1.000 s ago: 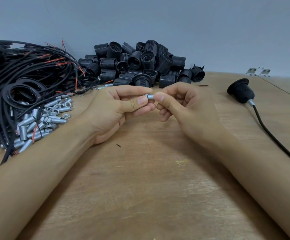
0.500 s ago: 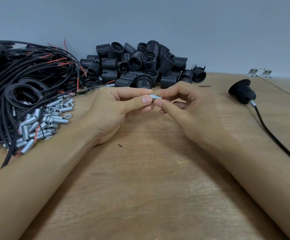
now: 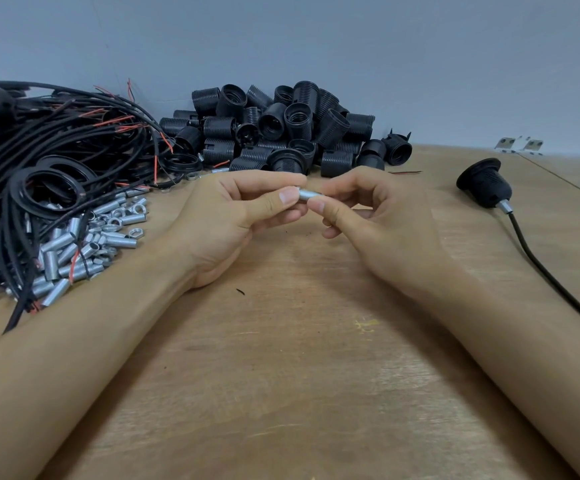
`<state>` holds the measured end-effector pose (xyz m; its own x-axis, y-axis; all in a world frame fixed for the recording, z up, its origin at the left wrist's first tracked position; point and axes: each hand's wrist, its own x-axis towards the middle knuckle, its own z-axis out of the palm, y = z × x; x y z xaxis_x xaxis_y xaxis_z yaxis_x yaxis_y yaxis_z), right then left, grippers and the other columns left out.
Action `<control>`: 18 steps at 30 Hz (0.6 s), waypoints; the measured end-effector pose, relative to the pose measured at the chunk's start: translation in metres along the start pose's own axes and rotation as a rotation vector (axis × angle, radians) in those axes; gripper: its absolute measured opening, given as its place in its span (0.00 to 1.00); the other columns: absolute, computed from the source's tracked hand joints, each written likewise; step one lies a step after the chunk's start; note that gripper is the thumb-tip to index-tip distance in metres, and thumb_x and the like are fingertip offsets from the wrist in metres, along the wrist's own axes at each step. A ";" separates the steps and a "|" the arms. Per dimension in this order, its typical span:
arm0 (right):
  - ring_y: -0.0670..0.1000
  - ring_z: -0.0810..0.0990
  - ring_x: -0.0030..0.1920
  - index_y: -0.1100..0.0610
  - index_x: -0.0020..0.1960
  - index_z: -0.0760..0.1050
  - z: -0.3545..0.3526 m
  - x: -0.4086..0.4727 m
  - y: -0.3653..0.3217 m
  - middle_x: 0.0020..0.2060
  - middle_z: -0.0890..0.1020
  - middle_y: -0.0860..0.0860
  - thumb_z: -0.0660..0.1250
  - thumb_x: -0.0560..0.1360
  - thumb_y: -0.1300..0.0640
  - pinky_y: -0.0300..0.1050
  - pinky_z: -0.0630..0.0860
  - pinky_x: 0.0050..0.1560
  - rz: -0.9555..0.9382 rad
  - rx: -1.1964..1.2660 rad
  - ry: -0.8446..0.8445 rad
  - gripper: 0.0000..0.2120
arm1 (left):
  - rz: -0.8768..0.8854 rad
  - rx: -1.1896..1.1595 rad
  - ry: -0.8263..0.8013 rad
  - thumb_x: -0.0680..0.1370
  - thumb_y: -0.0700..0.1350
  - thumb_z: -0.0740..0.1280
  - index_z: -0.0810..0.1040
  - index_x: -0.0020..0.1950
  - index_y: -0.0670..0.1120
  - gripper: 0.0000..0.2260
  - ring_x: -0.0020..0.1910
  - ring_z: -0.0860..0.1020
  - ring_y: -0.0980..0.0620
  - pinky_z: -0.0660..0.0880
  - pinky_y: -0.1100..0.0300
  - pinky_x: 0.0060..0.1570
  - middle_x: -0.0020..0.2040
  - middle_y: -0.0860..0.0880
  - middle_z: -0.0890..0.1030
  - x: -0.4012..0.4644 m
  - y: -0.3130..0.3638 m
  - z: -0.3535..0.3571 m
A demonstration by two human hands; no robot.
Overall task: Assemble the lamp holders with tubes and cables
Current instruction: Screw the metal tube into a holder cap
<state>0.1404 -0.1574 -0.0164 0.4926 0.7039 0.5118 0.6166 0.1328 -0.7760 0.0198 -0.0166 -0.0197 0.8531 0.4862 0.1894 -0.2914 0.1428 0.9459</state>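
Observation:
A short silver metal tube [image 3: 308,195] lies level between my two hands above the middle of the wooden table [image 3: 281,375]. My left hand [image 3: 240,216] pinches its left end between thumb and forefinger. My right hand [image 3: 368,220] pinches its right end the same way. A heap of black threaded lamp holders [image 3: 281,129] lies just behind the hands. At the left sits a tangle of black cables [image 3: 56,157] with red wire ends, and beside it a pile of silver tubes and nuts [image 3: 84,244].
One assembled lamp holder [image 3: 486,183] with a metal tube and a black cable [image 3: 551,275] lies at the right, its cable running toward the near right edge. Small metal brackets [image 3: 519,145] sit at the far right by the wall.
The tube has come a little further out from between the fingertips, and the fingers of both hands have shifted slightly on it. The hands stay in the same place.

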 end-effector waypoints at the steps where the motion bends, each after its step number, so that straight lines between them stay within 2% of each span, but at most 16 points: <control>1: 0.45 0.81 0.38 0.59 0.49 0.82 0.000 0.000 0.000 0.39 0.83 0.46 0.73 0.75 0.61 0.42 0.82 0.37 0.002 -0.007 -0.009 0.04 | 0.003 0.003 0.006 0.69 0.37 0.71 0.83 0.52 0.38 0.12 0.44 0.84 0.51 0.80 0.63 0.47 0.45 0.43 0.86 0.000 0.001 -0.001; 4: 0.47 0.82 0.39 0.56 0.48 0.80 0.000 -0.001 0.001 0.39 0.82 0.46 0.73 0.75 0.62 0.42 0.82 0.39 -0.008 -0.027 -0.022 0.04 | 0.020 0.087 0.014 0.69 0.39 0.72 0.84 0.51 0.41 0.11 0.44 0.84 0.50 0.80 0.63 0.46 0.45 0.42 0.86 0.000 0.000 -0.002; 7: 0.49 0.83 0.41 0.52 0.46 0.79 0.000 -0.001 0.000 0.41 0.82 0.48 0.74 0.74 0.62 0.49 0.83 0.43 -0.051 -0.060 -0.023 0.06 | 0.028 0.156 0.015 0.69 0.42 0.71 0.84 0.51 0.41 0.11 0.42 0.84 0.52 0.80 0.65 0.44 0.44 0.43 0.86 0.000 -0.002 -0.001; 9: 0.50 0.82 0.43 0.54 0.46 0.79 -0.001 -0.001 0.001 0.42 0.83 0.50 0.74 0.74 0.63 0.53 0.82 0.44 -0.080 -0.075 -0.028 0.06 | 0.027 0.166 0.011 0.70 0.42 0.71 0.84 0.51 0.41 0.11 0.43 0.84 0.51 0.80 0.65 0.43 0.44 0.43 0.86 0.000 -0.003 -0.001; 15: 0.52 0.83 0.43 0.57 0.48 0.81 -0.002 -0.001 0.003 0.43 0.84 0.53 0.74 0.74 0.63 0.53 0.81 0.43 -0.126 -0.109 -0.028 0.04 | 0.030 0.192 0.006 0.72 0.44 0.70 0.84 0.52 0.40 0.12 0.43 0.83 0.48 0.79 0.63 0.42 0.47 0.37 0.85 0.000 -0.004 -0.003; 18: 0.52 0.83 0.43 0.55 0.47 0.80 -0.002 -0.001 0.003 0.42 0.83 0.53 0.74 0.74 0.63 0.53 0.80 0.43 -0.160 -0.140 -0.026 0.05 | 0.018 0.157 -0.009 0.72 0.43 0.70 0.83 0.52 0.38 0.12 0.42 0.82 0.50 0.79 0.63 0.42 0.46 0.38 0.85 0.001 -0.003 -0.003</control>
<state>0.1423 -0.1590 -0.0184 0.3668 0.6995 0.6134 0.7658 0.1474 -0.6260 0.0205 -0.0135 -0.0235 0.8524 0.4796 0.2082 -0.2360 -0.0023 0.9717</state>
